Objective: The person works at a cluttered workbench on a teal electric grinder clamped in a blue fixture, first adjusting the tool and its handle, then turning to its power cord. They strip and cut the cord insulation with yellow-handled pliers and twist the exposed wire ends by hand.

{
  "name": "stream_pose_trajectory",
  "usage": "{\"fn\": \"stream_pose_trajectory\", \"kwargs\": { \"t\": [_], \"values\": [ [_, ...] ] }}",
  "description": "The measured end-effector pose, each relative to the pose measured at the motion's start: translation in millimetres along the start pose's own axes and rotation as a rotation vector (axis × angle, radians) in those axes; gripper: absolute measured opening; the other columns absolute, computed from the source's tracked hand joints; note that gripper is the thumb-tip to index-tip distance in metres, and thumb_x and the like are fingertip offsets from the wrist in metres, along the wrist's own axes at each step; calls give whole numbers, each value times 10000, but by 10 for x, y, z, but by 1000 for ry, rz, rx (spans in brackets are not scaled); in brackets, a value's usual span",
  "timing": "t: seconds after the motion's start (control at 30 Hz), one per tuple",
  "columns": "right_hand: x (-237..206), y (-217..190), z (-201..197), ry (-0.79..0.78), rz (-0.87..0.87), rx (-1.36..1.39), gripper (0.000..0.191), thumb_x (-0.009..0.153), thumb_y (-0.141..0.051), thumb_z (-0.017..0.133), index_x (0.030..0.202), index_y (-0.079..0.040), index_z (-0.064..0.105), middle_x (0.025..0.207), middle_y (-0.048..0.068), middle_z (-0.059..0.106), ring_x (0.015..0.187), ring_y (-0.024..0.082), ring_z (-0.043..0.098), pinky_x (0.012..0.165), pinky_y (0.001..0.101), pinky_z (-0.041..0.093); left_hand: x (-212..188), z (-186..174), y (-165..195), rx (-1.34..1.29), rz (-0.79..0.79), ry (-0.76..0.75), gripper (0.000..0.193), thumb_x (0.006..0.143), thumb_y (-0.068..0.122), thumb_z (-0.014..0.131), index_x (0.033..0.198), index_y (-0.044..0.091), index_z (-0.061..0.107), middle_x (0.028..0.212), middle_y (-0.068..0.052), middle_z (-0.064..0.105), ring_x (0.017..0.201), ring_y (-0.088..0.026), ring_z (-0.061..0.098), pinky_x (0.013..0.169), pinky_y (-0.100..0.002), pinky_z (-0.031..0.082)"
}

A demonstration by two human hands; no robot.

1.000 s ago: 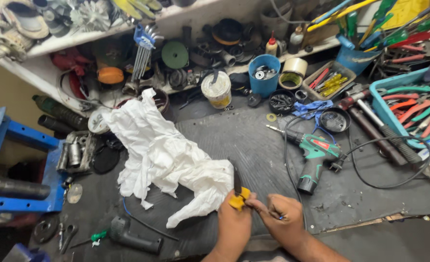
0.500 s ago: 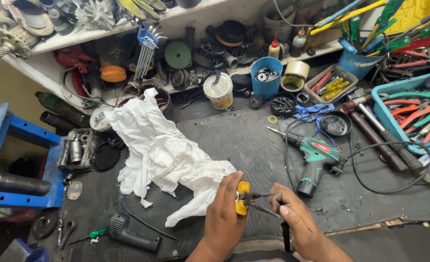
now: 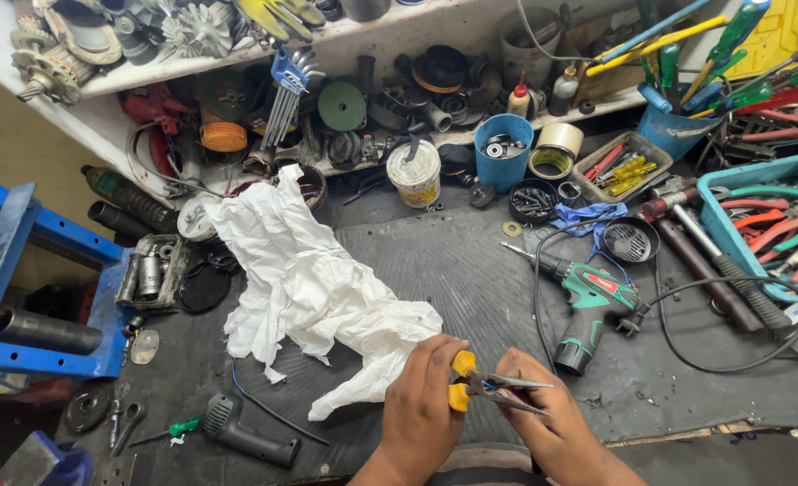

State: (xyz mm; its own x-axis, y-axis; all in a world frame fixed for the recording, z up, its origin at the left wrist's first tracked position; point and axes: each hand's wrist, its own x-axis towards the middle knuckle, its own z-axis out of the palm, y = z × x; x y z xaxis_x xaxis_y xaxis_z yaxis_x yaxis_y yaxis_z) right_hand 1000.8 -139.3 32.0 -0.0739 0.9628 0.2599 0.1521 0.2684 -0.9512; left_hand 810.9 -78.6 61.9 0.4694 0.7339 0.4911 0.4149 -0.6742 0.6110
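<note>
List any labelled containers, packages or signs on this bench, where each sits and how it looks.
White tub: back centre, round, with a yellow label band.
Small bottle: on the shelf, pale with a red nozzle.
Green drill: right of the hands, with a red label patch.
No signs or screens.

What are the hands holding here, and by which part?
Yellow-handled long-nose pliers. The left hand grips the yellow handles; the right hand touches the jaws near their tips.

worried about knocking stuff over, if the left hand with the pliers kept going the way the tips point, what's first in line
Probably the green drill: the pliers in the left hand point right, just below its base. Depth is unclear.
</note>
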Motion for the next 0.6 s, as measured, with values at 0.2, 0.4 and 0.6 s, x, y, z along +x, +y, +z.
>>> {"fn": "stream_pose_trajectory", "kwargs": {
  "t": [0.2, 0.4, 0.6],
  "values": [
    [20, -52, 0, -7, -35, 2, 112, 942, -95, 570, 869, -11, 569, 872, 76, 526, 769, 180, 512, 699, 312, 436, -26, 48, -36, 22, -15, -15, 476, 718, -17, 755, 1155, 13, 568, 1136, -182, 637, 1001, -400, 659, 788, -457, 546],
    [8, -42, -12, -18, -63, 15, 107, 920, -103, 574, 862, -13, 567, 864, 80, 515, 767, 187, 503, 698, 320, 424, -45, 68, -62, 2, 0, -19, 443, 738, -21, 748, 1141, 15, 566, 1120, -177, 639, 1007, -398, 655, 810, -456, 540],
    [-17, 14, -18, -11, -51, -38, 63, 871, -68, 562, 876, -10, 586, 850, 75, 523, 768, 190, 526, 692, 319, 439, -14, 47, -29, -12, -6, -19, 457, 724, -61, 729, 1144, 27, 573, 1126, -166, 647, 1021, -390, 657, 811, -448, 542]
  ]
}}
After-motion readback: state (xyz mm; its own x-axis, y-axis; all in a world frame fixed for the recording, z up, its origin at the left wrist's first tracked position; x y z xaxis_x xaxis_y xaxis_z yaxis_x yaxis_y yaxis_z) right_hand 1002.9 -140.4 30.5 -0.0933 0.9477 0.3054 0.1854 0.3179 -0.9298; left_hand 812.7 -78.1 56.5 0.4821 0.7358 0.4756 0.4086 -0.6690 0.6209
